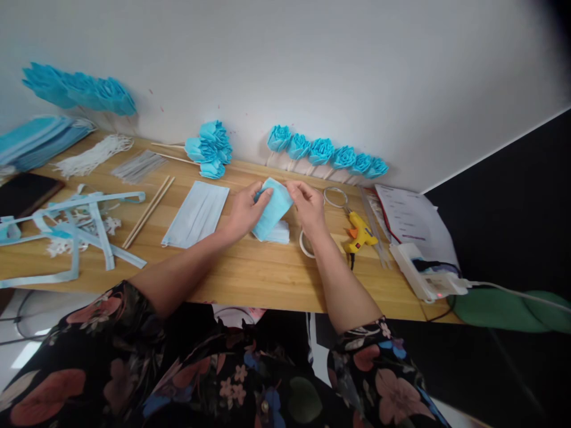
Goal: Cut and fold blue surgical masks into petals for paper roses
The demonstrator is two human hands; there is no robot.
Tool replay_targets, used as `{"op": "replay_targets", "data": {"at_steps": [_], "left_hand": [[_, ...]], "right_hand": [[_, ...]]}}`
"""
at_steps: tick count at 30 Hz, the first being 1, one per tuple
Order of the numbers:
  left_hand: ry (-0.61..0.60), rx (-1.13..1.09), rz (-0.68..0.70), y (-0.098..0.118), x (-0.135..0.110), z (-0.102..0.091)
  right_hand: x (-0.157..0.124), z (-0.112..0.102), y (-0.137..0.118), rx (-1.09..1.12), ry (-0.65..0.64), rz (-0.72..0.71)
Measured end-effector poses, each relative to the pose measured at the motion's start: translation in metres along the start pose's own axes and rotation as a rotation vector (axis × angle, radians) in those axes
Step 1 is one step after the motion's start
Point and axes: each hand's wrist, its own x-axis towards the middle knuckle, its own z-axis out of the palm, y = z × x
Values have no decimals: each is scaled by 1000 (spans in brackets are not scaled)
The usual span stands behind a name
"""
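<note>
Both hands hold one small light-blue piece of mask fabric (273, 209) above the wooden table (250, 273). My left hand (244, 211) pinches its left edge with thumb and fingers. My right hand (307, 205) pinches its upper right corner. Under the piece lies a small stack of similar blue pieces (280, 233). A flat blue face mask (196, 214) lies just left of my left hand.
A yellow glue gun (359, 233), tape rings (335, 197) and papers (413, 220) lie to the right, with a white power strip (426, 276) at the edge. Blue fabric flowers (328, 151) line the wall. Wooden sticks (148, 211), cut blue strips (80, 229) and stacked masks (38, 139) lie left.
</note>
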Motion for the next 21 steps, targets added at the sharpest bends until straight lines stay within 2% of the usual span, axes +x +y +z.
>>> {"op": "replay_targets", "data": {"at_steps": [3, 8, 10, 16, 21], "left_hand": [[-63, 38, 18, 8, -3, -1], [-106, 45, 6, 10, -2, -2], [-111, 28, -10, 7, -1, -2], [-92, -78, -81, -9, 2, 3], [-60, -188, -138, -21, 5, 7]], "right_hand": [[-2, 1, -2, -55, -30, 14], [-2, 1, -2, -115, 38, -14], [0, -2, 0, -106, 104, -7], [17, -21, 12, -13, 426, 1], [22, -27, 18, -69, 507, 1]]}}
